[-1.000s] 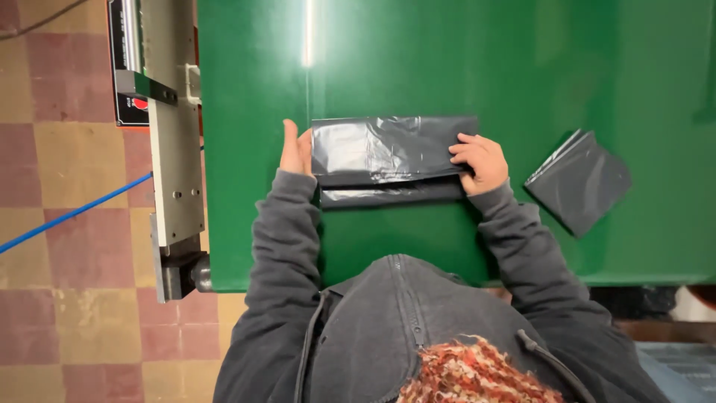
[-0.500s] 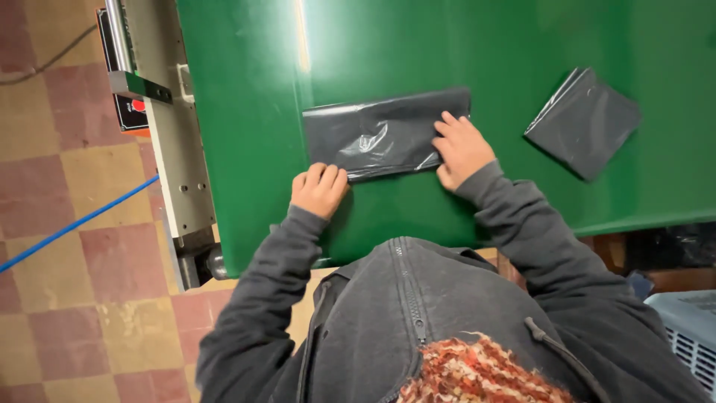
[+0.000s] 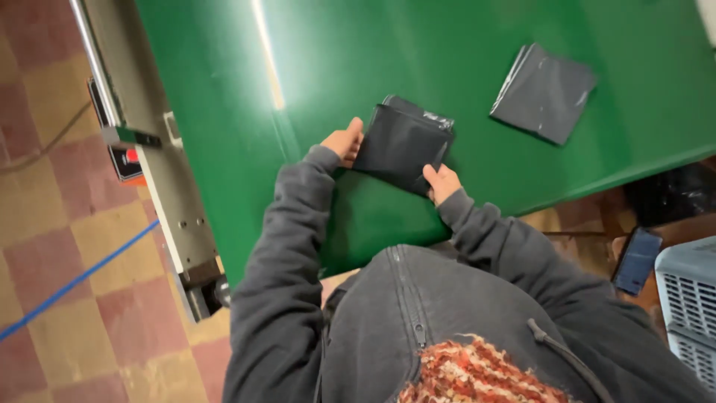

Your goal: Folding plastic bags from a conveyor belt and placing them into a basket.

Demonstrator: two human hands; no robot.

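A dark grey plastic bag [image 3: 403, 143], folded into a small thick rectangle, lies on the green table [image 3: 358, 67]. My left hand [image 3: 345, 140] grips its left edge, thumb up against the side. My right hand [image 3: 441, 181] holds its lower right corner with the fingers under and on the fold. Both arms wear dark grey sleeves. A second folded dark grey bag [image 3: 544, 91] rests flat on the table to the upper right, apart from both hands.
A grey metal frame rail [image 3: 160, 172] with a red-buttoned control box [image 3: 123, 157] runs along the table's left side. A chequered tile floor with a blue line [image 3: 74, 280] lies left. A pale slatted crate [image 3: 690, 313] and a dark flat device [image 3: 636, 260] sit lower right.
The long flat bag has been folded over into a compact rectangle. My hands moved closer together, the left up to the bag's left edge, the right down to its corner. The camera view shifted.
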